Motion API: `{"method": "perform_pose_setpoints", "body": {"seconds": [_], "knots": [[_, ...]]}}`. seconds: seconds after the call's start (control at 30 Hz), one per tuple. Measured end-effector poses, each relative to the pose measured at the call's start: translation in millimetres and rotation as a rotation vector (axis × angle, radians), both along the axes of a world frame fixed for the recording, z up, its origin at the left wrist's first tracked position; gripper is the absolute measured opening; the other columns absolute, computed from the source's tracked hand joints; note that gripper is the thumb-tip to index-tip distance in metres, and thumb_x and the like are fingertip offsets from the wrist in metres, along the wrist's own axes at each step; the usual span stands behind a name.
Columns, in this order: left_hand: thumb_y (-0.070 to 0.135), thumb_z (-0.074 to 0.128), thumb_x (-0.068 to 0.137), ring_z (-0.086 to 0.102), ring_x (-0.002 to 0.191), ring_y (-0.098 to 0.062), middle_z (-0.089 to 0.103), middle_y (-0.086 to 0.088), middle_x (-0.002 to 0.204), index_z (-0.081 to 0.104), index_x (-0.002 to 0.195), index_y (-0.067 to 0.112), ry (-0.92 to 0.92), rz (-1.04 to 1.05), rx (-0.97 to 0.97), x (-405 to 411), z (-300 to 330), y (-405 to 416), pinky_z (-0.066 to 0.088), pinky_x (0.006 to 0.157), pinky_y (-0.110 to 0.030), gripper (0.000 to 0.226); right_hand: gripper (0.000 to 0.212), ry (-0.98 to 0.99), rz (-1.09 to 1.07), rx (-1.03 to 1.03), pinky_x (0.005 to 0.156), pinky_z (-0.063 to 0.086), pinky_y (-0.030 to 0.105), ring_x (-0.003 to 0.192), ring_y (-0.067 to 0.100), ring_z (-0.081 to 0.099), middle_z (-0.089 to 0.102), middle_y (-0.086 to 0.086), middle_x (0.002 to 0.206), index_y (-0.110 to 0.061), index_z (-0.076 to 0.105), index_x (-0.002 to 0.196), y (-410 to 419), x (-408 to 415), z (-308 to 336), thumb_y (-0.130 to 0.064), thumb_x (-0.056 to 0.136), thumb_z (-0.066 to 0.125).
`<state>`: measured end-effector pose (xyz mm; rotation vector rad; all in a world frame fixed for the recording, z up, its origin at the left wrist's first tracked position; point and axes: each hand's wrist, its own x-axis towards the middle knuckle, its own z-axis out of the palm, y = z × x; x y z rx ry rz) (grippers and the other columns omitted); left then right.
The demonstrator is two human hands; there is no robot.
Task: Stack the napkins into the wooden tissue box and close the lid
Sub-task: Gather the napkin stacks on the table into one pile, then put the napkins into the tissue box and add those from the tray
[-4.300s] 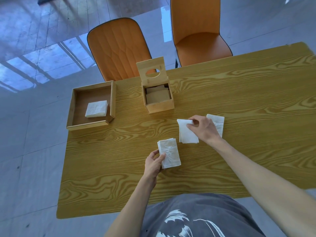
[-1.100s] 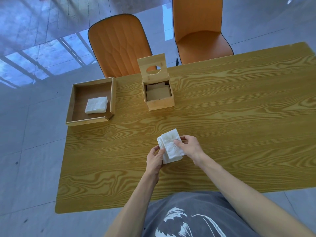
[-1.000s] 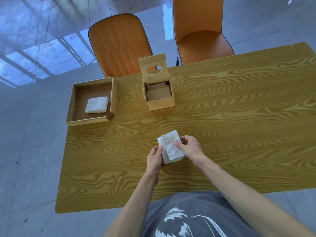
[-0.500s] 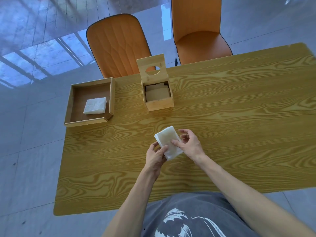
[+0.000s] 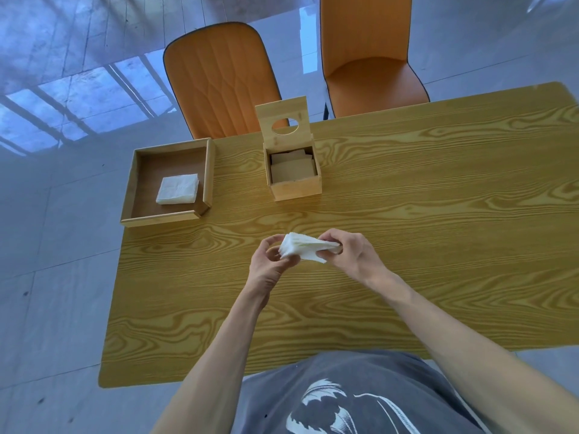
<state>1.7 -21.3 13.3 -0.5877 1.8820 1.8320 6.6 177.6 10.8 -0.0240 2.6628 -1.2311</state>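
Observation:
A small stack of white napkins (image 5: pixel 302 250) is lifted off the table, tilted, held between both hands. My left hand (image 5: pixel 269 269) grips its left end and my right hand (image 5: pixel 351 256) pinches its right end. Beyond them stands the wooden tissue box (image 5: pixel 296 184), its lid (image 5: pixel 283 122) with a round hole standing upright at the back. Inside the box lie brownish flat sheets. Another folded white napkin pile (image 5: pixel 178 188) lies in the wooden tray (image 5: pixel 163 216) at the left.
The wood-grain table (image 5: pixel 423 214) carries the box and the tray near its far-left part. Two orange chairs (image 5: pixel 219 79) stand behind the far edge. The table's left edge drops to a tiled floor.
Both hands gathered the loose napkins into one stack on the table, then raised it off the surface and tilted it. The box and the tray have not moved.

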Motion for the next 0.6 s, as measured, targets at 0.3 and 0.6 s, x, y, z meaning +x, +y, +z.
{"method": "perform_pose_setpoints", "body": {"seconds": [0.3,0.6], "knots": [[0.005,0.076,0.072,0.057,0.103,-0.003,0.065,0.014,0.105,0.065,0.111,0.025,0.174,-0.344,-0.409,2.8,-6.3,-9.6,0.037,0.078,-0.006,0.045,0.039,0.042,0.144,0.211,0.089,0.053,0.036,0.107,0.016,0.064,0.069,-0.003,0.119,-0.022,0.062,0.122,-8.6,4.2,-16.3,-0.026,0.085,0.072],[0.007,0.074,0.073,0.059,0.106,-0.008,0.068,0.005,0.110,0.065,0.105,0.032,0.198,-0.371,-0.390,-6.3,-5.6,-15.2,0.044,0.076,-0.016,0.041,0.036,0.080,0.065,0.155,0.088,0.049,0.028,0.106,0.018,0.066,0.072,0.001,0.116,-0.018,0.065,0.121,-10.5,1.1,-9.8,-0.020,0.086,0.071]]}}
